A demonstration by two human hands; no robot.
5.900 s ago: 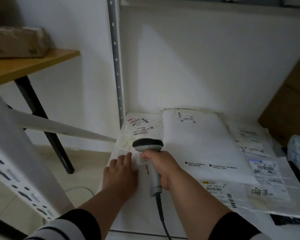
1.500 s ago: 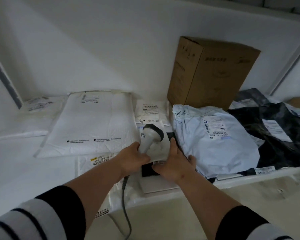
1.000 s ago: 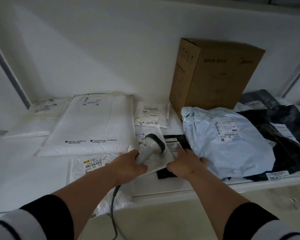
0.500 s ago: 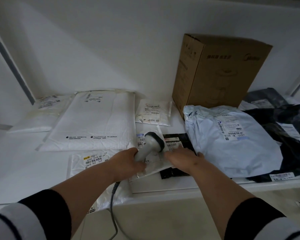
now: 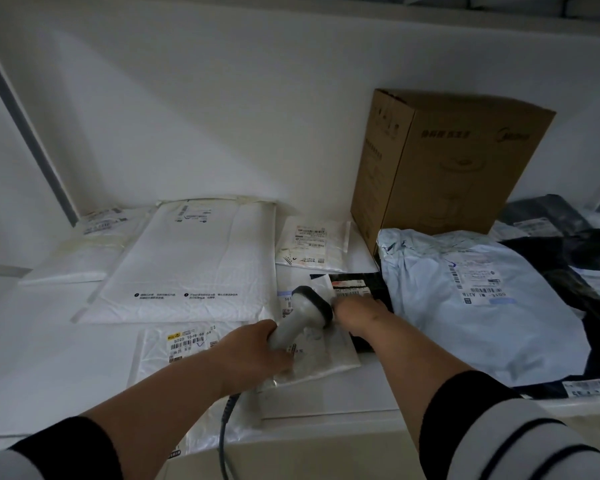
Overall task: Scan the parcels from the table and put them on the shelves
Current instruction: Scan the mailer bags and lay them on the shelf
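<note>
My left hand [image 5: 253, 355] grips the handle of a grey barcode scanner [image 5: 305, 313], whose head points at the label of a small black parcel [image 5: 364, 284]. My right hand [image 5: 359, 315] rests on that black parcel, fingertips at the edge of its label. A small white parcel [image 5: 326, 358] lies under the scanner and partly over the black one. All of this lies on the white shelf [image 5: 49, 358]. The scanner's cable hangs down over the shelf's front edge.
A large white mailer [image 5: 194, 265] and a flat labelled bag [image 5: 174, 344] lie to the left. A pale blue bag [image 5: 482, 306], black bags [image 5: 586, 265] and a tall cardboard box [image 5: 447, 161] fill the right. A small white parcel [image 5: 312, 244] lies at the back.
My view swung from the shelf's left end to its middle. Over the last second my right hand slid left across the black parcel toward the scanner head, which stays aimed at the label.
</note>
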